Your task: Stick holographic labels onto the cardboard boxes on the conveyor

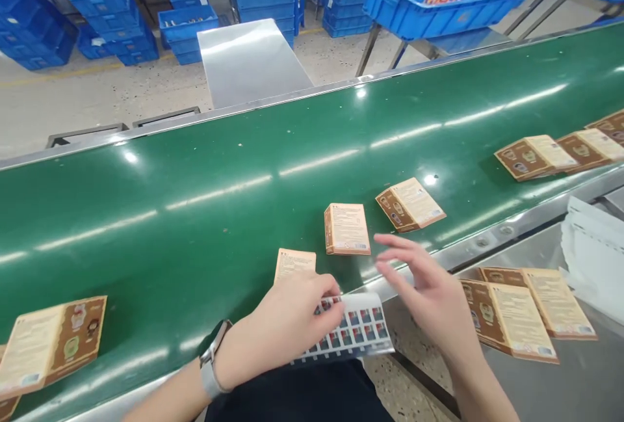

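Note:
My left hand (292, 315), with a grey-banded watch (213, 357) on its wrist, pinches a white sheet (363, 328) printed with rows of small dark and red pictures, probably stickers. The sheet lies over the near edge of the belt, above my lap. Past the sheet's right end, my right hand (424, 292) hovers with fingers spread and nothing in them. Just beyond its fingertips are a brown-and-cream folded leaflet (350, 229) and another half-opened leaflet (412, 204). One more cream leaflet (295, 261) is partly hidden behind my left hand.
A green conveyor belt (205, 162) runs across, edged with metal. Folded leaflets (53, 344) lie at left, more (536, 155) at far right. On the metal side table (575, 383) are two leaflets (519, 318) and white plastic sheets (595, 253). Blue crates (439, 6) stand beyond.

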{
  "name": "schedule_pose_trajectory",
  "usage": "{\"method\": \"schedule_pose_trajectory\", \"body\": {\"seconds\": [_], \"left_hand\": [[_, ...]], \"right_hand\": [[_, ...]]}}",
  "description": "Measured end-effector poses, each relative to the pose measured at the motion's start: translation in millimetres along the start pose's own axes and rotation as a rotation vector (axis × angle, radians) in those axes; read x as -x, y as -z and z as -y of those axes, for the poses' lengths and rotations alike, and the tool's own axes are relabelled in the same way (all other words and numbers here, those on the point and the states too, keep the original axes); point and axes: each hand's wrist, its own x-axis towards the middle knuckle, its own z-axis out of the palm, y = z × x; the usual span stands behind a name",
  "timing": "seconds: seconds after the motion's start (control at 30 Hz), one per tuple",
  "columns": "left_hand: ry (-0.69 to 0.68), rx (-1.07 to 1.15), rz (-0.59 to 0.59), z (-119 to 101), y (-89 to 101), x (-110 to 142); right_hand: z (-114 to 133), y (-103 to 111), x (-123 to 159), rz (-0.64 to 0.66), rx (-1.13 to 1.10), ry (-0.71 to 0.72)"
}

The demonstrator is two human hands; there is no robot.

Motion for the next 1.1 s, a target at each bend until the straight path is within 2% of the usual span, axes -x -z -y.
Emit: {"method": "schedule_pose_trajectory", "body": {"seconds": [0.07, 0.1, 0.2, 0.33, 0.47, 0.83, 1.0, 1.1], "left_hand": [[-0.208, -0.151, -0.028, 3.4, -2.7, -12.2], [-0.31, -0.23, -0.046, 4.9, -5.5, -19.6], [-0.488, -0.468, -0.084, 7.5, -16.6, -42.4], [-0.509, -0.712, 0.006, 2.3, -26.5, -62.0], [-0.503, -0.805, 0.1, -9.4, -26.9, -69.6], [-0.542, -0.696, 0.003, -16.5, -34.7, -92.5], [-0.545, -0.649, -0.008, -18.3, -37.0, -100.7], [-0.549, -0.621, 0.025, -19.4, -38.3, -108.5]], "right_hand": [[-14.8, -4.8, -17.1, -0.151, -0.196, -0.322], [-21.8, -8.0, -26.0, -0.208, -0.28, -0.423], [-37.2, -17.5, -48.6, -0.256, -0.401, -0.545], [-43.8, -21.3, -62.1, -0.224, -0.411, -0.583], [-45.1, -15.4, -64.2, -0.23, -0.367, -0.598], [-56.7, -5.9, -68.1, -0.313, -0.117, -0.52], [-57.3, -8.4, -68.2, -0.394, 0.012, -0.453], [-71.8, -10.3, -74.4, -0.487, 0.049, -0.415]]}}
